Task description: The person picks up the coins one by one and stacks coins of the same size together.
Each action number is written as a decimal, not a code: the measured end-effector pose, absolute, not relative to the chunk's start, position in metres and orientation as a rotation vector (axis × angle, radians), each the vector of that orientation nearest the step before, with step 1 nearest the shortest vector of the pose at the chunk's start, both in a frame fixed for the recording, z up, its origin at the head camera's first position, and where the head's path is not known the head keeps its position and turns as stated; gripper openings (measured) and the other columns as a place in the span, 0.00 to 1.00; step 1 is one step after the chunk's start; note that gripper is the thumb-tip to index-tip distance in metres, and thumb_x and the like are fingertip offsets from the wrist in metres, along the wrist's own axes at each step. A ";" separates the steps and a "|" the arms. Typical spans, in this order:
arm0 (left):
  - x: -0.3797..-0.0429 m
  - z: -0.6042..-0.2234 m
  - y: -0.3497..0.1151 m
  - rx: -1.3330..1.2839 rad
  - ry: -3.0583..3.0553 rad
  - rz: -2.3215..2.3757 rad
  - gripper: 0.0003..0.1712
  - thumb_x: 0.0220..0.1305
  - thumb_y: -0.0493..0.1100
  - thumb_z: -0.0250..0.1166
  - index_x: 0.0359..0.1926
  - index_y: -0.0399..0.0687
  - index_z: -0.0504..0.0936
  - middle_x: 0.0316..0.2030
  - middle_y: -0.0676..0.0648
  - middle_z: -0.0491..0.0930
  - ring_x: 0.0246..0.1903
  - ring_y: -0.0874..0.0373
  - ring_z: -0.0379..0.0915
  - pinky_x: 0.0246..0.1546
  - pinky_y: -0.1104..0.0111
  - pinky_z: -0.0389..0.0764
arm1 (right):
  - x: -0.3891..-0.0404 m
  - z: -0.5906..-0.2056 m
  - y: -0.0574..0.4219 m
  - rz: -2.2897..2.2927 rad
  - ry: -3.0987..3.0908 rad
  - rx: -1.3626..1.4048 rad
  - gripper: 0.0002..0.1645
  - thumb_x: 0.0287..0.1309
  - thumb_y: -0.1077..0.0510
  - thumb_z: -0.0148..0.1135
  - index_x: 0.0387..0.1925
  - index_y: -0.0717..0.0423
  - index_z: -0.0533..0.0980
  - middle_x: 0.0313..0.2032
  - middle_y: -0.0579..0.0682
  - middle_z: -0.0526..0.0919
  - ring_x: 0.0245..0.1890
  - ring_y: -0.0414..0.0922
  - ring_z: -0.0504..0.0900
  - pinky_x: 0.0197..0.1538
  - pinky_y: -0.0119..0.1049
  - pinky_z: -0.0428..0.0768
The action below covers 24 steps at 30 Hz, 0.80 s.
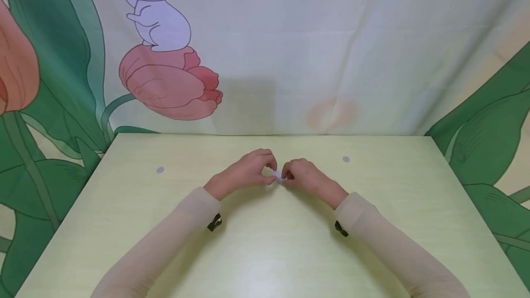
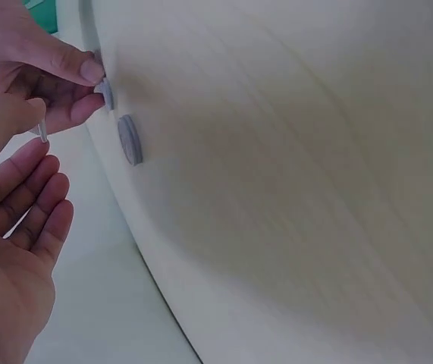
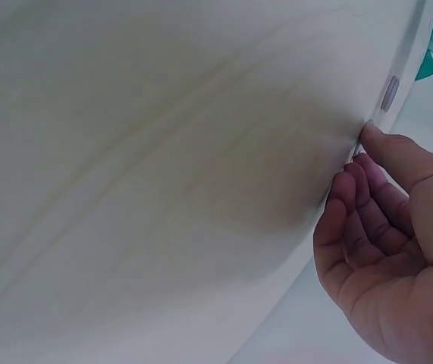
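**Surface (image 1: 265,243) Lay Beneath Left Hand (image 1: 247,172) and Right Hand (image 1: 307,176)**

They were close together toward its 12 o'clock edge. Grey discs (image 1: 160,169) (image 1: 346,159) lay at its 10 and 2 o'clock; right fingers pinched another disc (image 2: 108,94), left fingers a thin pale piece (image 2: 43,132).

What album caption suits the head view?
Left hand and right hand pinch tiny pieces over a table, between two lilac discs.
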<state>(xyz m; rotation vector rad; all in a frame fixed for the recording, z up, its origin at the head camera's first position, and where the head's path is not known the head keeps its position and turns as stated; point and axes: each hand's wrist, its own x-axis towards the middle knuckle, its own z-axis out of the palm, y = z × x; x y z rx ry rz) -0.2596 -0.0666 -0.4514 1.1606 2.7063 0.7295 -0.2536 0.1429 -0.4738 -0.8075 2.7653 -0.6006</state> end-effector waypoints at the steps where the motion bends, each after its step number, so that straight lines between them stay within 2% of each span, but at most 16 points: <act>1: -0.260 -0.452 -0.066 1.151 2.708 0.719 0.13 0.62 0.42 0.73 0.43 0.39 0.83 0.43 0.46 0.80 0.47 0.53 0.77 0.51 0.63 0.79 | -0.253 -0.474 0.143 -0.598 2.771 -0.808 0.08 0.62 0.59 0.71 0.39 0.60 0.84 0.29 0.47 0.81 0.30 0.41 0.74 0.39 0.33 0.77; 24: -0.268 -0.457 -0.054 1.002 2.675 0.649 0.11 0.63 0.42 0.73 0.41 0.41 0.84 0.42 0.48 0.79 0.47 0.52 0.77 0.50 0.63 0.79 | -0.252 -0.476 0.142 -0.628 2.793 -0.731 0.09 0.63 0.58 0.70 0.40 0.62 0.84 0.31 0.48 0.84 0.30 0.41 0.75 0.39 0.33 0.78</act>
